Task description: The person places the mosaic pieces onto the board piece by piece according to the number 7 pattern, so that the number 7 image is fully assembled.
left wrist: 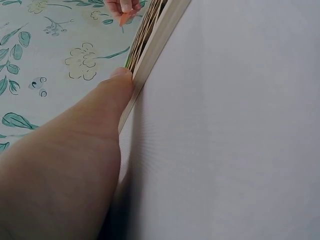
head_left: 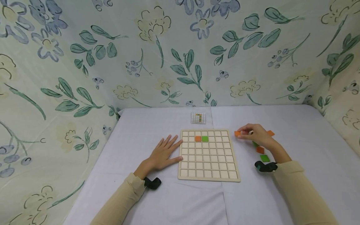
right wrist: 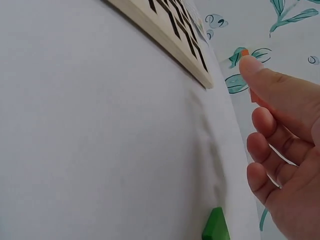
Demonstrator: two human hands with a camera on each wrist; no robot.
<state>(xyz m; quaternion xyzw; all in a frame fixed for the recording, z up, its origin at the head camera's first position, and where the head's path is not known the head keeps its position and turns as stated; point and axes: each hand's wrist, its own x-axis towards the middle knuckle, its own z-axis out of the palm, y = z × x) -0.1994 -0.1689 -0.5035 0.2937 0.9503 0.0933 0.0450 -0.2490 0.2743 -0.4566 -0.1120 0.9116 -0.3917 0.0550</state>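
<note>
A wooden grid board lies on the white-covered table, with an orange square tile and a green square tile side by side in its second row. My left hand lies with fingers spread at the board's left edge, its thumb touching the rim. Just past the board's upper right corner, my right hand pinches another orange tile between thumb and fingers. In the right wrist view the thumb covers much of that tile.
Loose orange and green tiles lie under and beside the right hand, some partly hidden by it. Behind the board is a small pattern card showing a grid with coloured squares. Floral cloth hangs behind the table.
</note>
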